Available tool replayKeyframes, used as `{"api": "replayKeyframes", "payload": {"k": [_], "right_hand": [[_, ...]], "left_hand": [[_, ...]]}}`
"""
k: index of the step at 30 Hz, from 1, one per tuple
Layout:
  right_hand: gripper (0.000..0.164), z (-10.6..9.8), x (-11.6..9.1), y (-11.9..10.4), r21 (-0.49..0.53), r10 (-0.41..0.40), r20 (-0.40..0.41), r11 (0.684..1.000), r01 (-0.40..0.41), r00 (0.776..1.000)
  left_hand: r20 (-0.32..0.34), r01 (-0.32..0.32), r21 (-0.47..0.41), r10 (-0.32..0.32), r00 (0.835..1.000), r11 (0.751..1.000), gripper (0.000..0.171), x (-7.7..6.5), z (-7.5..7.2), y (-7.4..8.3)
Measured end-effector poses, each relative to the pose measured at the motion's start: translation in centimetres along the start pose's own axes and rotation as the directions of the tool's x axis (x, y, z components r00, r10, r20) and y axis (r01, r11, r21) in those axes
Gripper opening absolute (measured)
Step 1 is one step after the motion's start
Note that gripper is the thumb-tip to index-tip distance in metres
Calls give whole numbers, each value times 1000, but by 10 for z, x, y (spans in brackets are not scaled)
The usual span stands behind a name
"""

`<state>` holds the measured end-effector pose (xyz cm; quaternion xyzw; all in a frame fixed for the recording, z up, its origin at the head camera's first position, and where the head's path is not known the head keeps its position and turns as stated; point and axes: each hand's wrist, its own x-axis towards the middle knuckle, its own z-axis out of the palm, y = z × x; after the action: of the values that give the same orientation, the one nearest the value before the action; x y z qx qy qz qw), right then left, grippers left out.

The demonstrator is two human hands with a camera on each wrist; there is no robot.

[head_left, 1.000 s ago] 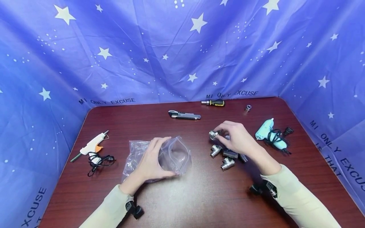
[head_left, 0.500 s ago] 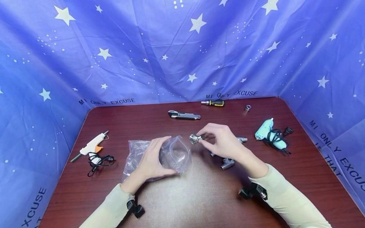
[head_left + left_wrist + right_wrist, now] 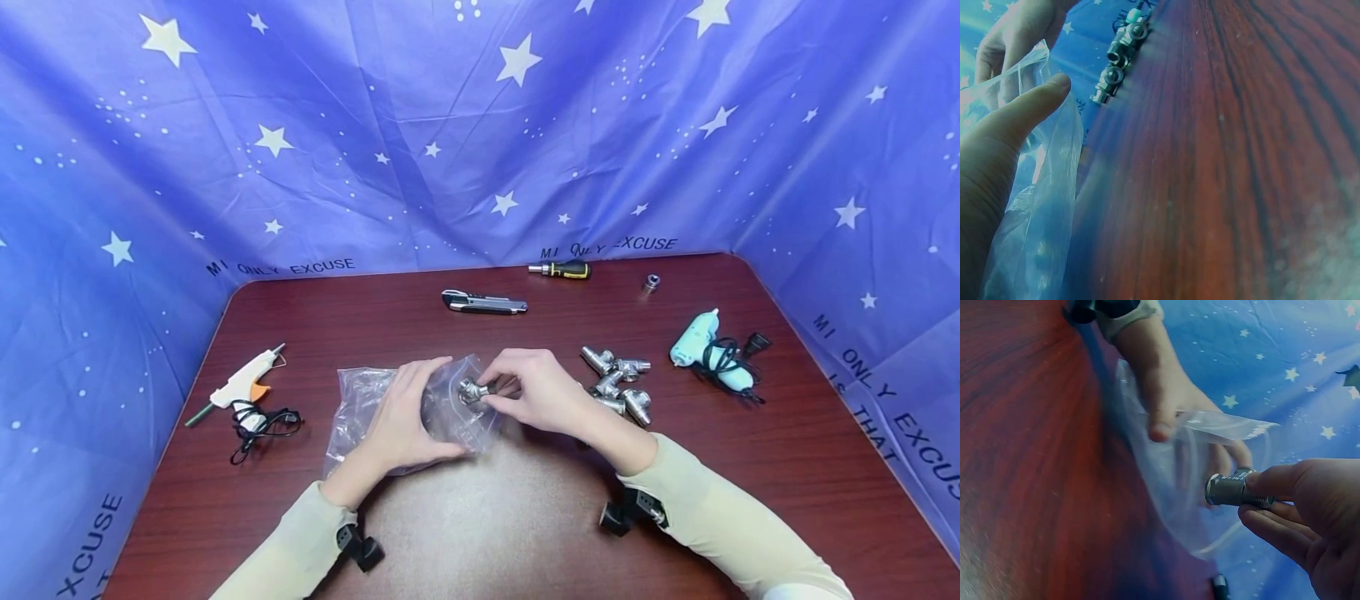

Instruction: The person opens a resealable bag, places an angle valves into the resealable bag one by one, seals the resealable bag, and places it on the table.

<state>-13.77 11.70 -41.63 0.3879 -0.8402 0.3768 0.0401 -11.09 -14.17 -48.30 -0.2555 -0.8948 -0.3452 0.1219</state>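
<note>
A clear zip-lock plastic bag point(image 3: 360, 408) lies on the table with its mouth spread towards the right. My left hand point(image 3: 401, 421) holds it near the mouth, thumb on the near side and fingers on the far side. Between thumb and fingertips my right hand point(image 3: 536, 392) pinches a shiny metal tee pipe fitting point(image 3: 472, 391), which is at the bag's mouth. In the right wrist view the fitting point(image 3: 1229, 489) shows a threaded end by the fingers. Several similar metal fittings point(image 3: 609, 382) lie in a loose pile right of my right hand.
A utility knife point(image 3: 484, 302), a yellow-black screwdriver point(image 3: 562, 270) and a small metal piece point(image 3: 652, 283) lie towards the back of the table. At the left is a white glue gun point(image 3: 247, 377) with a black cord. A light-blue glue gun point(image 3: 697, 337) lies at the right.
My right hand has carried the tee fitting left from the pile to the bag's mouth. The pile is now less covered. My left hand and the bag have hardly moved.
</note>
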Motion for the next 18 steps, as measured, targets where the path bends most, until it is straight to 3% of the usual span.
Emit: {"api": "replayKeyframes", "payload": {"k": [18], "right_hand": [[12, 44, 7, 10, 9, 34, -18, 999, -34, 999]], "left_hand": [[19, 27, 35, -28, 999, 999, 129, 1, 1, 7]]}}
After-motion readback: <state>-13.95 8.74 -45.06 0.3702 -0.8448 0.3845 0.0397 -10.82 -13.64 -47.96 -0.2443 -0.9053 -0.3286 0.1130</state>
